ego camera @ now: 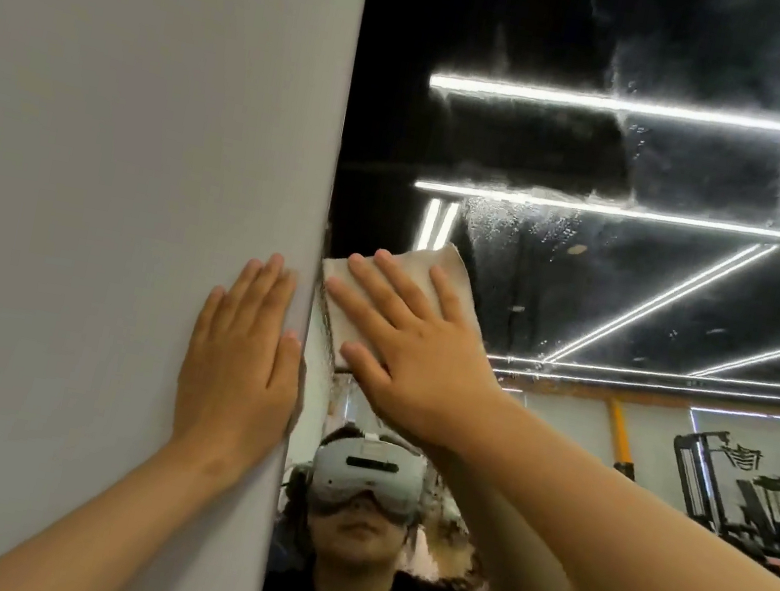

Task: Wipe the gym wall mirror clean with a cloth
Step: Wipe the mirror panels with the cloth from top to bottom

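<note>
The right hand [413, 346], fingers spread flat, presses a folded beige cloth [439, 272] against the large wall mirror [639, 287] at its left edge, while the left hand [239, 357] rests flat and open on the plain grey wall [117, 143] just beside that edge. Wiping is underway; hazy wet smears above and right of the cloth suggest the next stroke should sweep there.

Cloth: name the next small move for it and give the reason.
Probably slide the cloth up and rightward. The right hand presses it flat at the mirror's left edge beside the wall, while wet smears cover the glass just above and right of it. The left hand rests flat on the wall.
</note>
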Demonstrator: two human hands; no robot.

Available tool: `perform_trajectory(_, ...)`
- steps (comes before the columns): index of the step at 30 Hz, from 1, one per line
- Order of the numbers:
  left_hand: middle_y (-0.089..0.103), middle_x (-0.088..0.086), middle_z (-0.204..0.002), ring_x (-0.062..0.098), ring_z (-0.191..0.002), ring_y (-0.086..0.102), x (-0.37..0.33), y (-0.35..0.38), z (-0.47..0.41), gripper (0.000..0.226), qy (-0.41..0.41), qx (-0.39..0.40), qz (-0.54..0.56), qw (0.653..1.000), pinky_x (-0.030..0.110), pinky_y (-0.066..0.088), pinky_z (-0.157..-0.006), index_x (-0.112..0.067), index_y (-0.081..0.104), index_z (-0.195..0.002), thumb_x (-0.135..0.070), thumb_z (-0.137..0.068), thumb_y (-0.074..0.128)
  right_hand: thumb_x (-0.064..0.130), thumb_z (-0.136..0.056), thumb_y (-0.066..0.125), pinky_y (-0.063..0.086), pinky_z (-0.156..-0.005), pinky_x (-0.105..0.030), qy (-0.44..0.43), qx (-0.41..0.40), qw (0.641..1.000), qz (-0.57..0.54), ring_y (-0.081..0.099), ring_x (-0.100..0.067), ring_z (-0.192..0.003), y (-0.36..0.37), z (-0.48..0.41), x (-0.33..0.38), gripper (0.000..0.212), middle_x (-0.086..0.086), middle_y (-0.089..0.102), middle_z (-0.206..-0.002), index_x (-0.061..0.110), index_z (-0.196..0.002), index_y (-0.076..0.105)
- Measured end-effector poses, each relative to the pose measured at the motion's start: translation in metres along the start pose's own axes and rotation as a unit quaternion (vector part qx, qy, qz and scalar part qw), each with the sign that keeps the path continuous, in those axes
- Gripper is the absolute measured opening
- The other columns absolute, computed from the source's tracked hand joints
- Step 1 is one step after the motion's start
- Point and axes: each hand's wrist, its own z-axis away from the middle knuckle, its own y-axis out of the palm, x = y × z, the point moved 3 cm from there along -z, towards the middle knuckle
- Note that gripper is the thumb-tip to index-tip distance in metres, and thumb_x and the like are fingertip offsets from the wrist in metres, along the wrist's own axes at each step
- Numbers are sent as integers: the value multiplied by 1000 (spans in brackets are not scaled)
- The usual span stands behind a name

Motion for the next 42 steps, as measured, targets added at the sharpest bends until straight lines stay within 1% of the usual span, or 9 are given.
perform_trajectory(3,15,-5,-165,4,-150,2,2,-1,18,68,13,-4,0,1000,24,-7,-121,-19,25,-156,-39,-93,9,53,-93,-3,-21,-117,-40,20,8,1000,-6,-18,-10,-150,2,20,22,66,10,-9,-166,35,-158,-1)
perform_trajectory(8,15,-4,-165,8,-152,4,2,-1,18,64,20,-12,-2,1000,27,-4,-122,-21,24,-156,-35,-94,14,52,-96,8,-15,-120,-41,36,13,999,-5,-15,-8,-151,-2,18,27,62,13,-8,-165,40,-156,-2)
perform_trajectory(12,18,-5,-164,8,-152,7,5,2,19,69,21,-23,1,1000,26,-5,-122,-22,26,-156,-42,-92,7,48,-106,22,-12,-121,-44,52,12,999,-4,-10,-7,-151,-8,-32,9,55,13,-4,-166,40,-157,3)
perform_trajectory(16,16,-6,-165,7,-152,6,5,0,17,68,22,-28,2,999,26,-5,-122,-23,26,-156,-40,-92,10,48,-106,22,-9,-122,-46,64,13,998,-8,-8,-9,-152,-14,-79,-16,55,11,-2,-166,38,-157,5)
perform_trajectory(20,16,-8,-164,5,-151,6,5,0,17,78,27,-26,7,999,23,-6,-120,-25,26,-156,-48,-86,1,48,-106,18,-10,-121,-48,151,-3,988,-1,-9,-10,-152,-25,-77,-83,56,10,-6,-166,36,-158,1)
perform_trajectory(25,14,-9,-164,4,-151,4,6,0,17,79,32,-31,4,999,22,-8,-119,-26,25,-156,-50,-85,-1,46,-106,15,-6,-121,-51,279,-1,960,-12,-9,-13,-152,-42,-28,-178,56,7,-7,-167,35,-158,-1)
perform_trajectory(30,16,-6,-164,9,-152,7,5,4,17,76,34,-40,-15,999,29,-2,-122,-24,25,-156,-50,-89,1,46,-107,14,-10,-120,-52,325,0,946,-11,-14,-13,-151,-39,3,-189,57,6,-12,-166,31,-159,-6)
perform_trajectory(35,21,-3,-164,13,-152,13,4,5,16,76,35,-38,-29,998,33,3,-123,-22,29,-155,-49,-89,3,45,-107,14,-11,-120,-51,283,-2,959,-10,-14,-14,-152,-31,-12,-140,57,6,-13,-166,31,-158,-5)
perform_trajectory(42,26,-3,-162,12,-151,16,6,3,15,73,34,-48,-24,998,32,5,-122,-21,33,-154,-47,-90,8,46,-107,16,-13,-120,-52,107,3,994,-4,-13,-12,-152,-18,-49,-61,57,7,-9,-166,33,-158,-4)
